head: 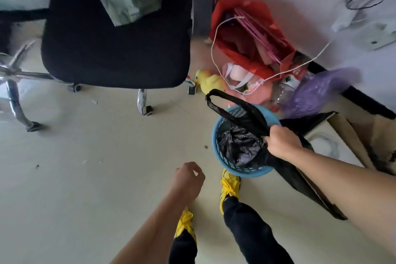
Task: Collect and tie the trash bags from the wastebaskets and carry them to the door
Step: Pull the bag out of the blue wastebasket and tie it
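Currently left hand hangs free, fingers loosely curled, holding nothing, near the round blue plastic wastebasket. Thin black plastic trash bag sits inside; its free handle loop stretches up-left, away from right hand, whose fingers grip the bag's bunched top. Left hand looks better placed to take the loop.

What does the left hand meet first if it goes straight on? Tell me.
Probably the rim of the blue wastebasket: the left hand points toward it, though depth is unclear.
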Demonstrator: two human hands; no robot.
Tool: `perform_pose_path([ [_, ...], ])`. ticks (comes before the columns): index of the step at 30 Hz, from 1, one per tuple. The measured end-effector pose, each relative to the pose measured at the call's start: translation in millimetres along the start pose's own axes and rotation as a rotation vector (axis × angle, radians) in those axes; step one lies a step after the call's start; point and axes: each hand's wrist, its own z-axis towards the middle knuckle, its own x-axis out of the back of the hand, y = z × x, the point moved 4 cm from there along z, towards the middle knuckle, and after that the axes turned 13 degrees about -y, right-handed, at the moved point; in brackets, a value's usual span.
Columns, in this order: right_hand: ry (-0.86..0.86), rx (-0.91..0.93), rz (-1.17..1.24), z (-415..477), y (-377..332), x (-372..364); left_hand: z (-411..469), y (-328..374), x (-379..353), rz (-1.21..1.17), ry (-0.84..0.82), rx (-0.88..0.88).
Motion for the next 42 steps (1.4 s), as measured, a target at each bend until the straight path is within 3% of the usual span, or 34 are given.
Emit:
perform_pose_path([
  [8, 0.085, 0.013, 0.473, -109, -6, -6, -73, -28, 13, 0.159, -0.027, -0.108],
  [13, 0.185, 0.039, 0.637, -162, -36, -49, -107, -89, 34, 0.267, -0.017, -0.110],
  [19, 0.180, 0.115, 0.734, -182, -59, -107, -117, -143, 52, 0.287, 0.021, -0.095],
  [27, 0.012, 0.193, 0.825, -137, -89, -223, -74, -221, 16, 0.252, 0.078, -0.056],
  [37, -0.018, 0.210, 0.924, 16, -86, -399, 100, -322, -47, 0.348, 0.109, -0.052],
  [42, 0.059, 0.216, 1.171, 91, -46, -428, 183, -315, -61, 0.457, 0.180, -0.275],
])
